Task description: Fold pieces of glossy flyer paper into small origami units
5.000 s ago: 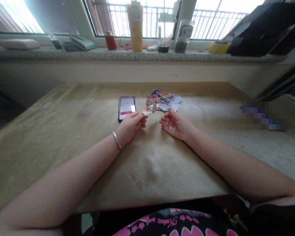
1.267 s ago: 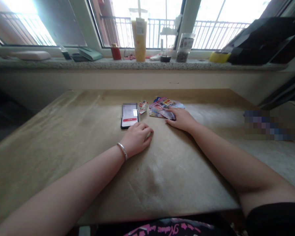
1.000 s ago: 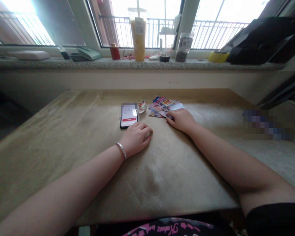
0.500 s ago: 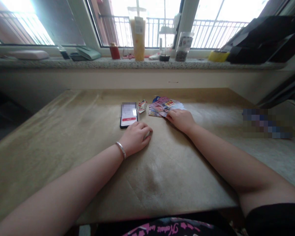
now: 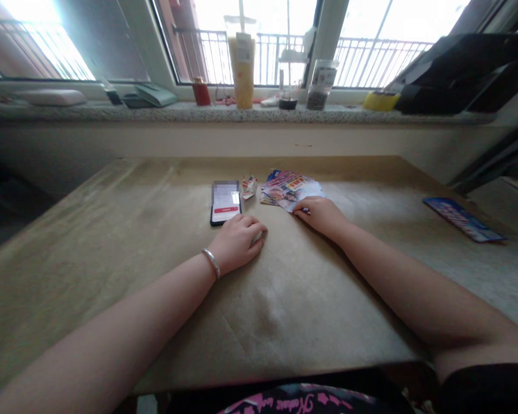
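My left hand point(image 5: 238, 240) rests on the brown paper-covered table point(image 5: 112, 241), fingers curled loosely under, just below a black phone point(image 5: 225, 206) with a lit screen. Nothing shows in it. My right hand point(image 5: 320, 214) lies palm down at the near edge of a fanned pile of colourful cards point(image 5: 287, 187), fingertips pinching the lowest card's edge. A torn, crumpled wrapper point(image 5: 249, 186) lies between the phone and the cards. A silver bangle sits on my left wrist.
A blue flat packet point(image 5: 463, 218) lies at the table's right side. The stone windowsill point(image 5: 224, 112) behind holds a tall yellow drink cup point(image 5: 243, 60), a red can, jars, a yellow roll and a black object at right.
Five seconds ago my left hand held the torn wrapper; it now lies on the table. My right hand went to the card pile and has drawn back slightly, shifting the cards. Left hand still.
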Tool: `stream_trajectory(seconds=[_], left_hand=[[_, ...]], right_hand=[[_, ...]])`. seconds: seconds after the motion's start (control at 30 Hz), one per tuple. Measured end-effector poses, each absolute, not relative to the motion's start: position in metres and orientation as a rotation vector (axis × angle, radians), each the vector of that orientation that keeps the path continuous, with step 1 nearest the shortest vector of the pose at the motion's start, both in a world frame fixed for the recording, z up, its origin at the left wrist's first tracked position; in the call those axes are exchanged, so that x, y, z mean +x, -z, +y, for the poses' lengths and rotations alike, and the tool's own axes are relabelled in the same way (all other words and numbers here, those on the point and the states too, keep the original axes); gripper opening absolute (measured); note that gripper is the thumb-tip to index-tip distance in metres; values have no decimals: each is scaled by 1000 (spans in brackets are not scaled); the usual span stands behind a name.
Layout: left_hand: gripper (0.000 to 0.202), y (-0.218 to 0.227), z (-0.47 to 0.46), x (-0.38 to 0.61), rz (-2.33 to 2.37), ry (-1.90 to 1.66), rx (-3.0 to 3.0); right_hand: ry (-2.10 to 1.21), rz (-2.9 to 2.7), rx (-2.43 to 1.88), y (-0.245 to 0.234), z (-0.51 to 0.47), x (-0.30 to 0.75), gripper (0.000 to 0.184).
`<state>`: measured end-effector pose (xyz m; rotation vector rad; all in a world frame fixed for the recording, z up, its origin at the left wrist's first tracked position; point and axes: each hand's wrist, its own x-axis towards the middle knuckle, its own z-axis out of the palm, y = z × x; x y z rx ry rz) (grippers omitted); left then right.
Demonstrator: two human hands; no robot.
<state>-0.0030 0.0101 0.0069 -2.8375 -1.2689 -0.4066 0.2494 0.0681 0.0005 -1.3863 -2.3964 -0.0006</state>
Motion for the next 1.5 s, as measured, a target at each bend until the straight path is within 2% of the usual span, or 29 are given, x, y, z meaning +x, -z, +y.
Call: stream_trajectory(seconds=[0.17, 0.33, 0.53, 0.8, 1.0, 1.27, 1.5], left_hand=[[25, -8, 8, -2, -1291, 394, -2817], [24, -7, 7, -1, -1330, 437, -2799], [29, -4, 8, 1, -1323, 612, -2827], [39, -3, 8, 4, -1277, 492, -2884], [43, -3, 10, 2, -1301, 386, -2933], [38, -10, 8, -1, -1215, 315, -2919], [34, -16, 0, 2, -1056, 352, -2918]], right_hand=[[28, -2508, -1171, -3, 47, 249, 12], [-211, -2506, -1111, -1, 33, 249, 6], [-490, -2572, -751, -2, 24, 250, 8], [-850, -2538, -545, -4, 24, 255, 13], [-939, -2535, -704, -5, 19, 266, 11], [-1201, -2405, -753, -12, 15, 279, 16], [-1282, -2316, -953, -14, 18, 287, 26]])
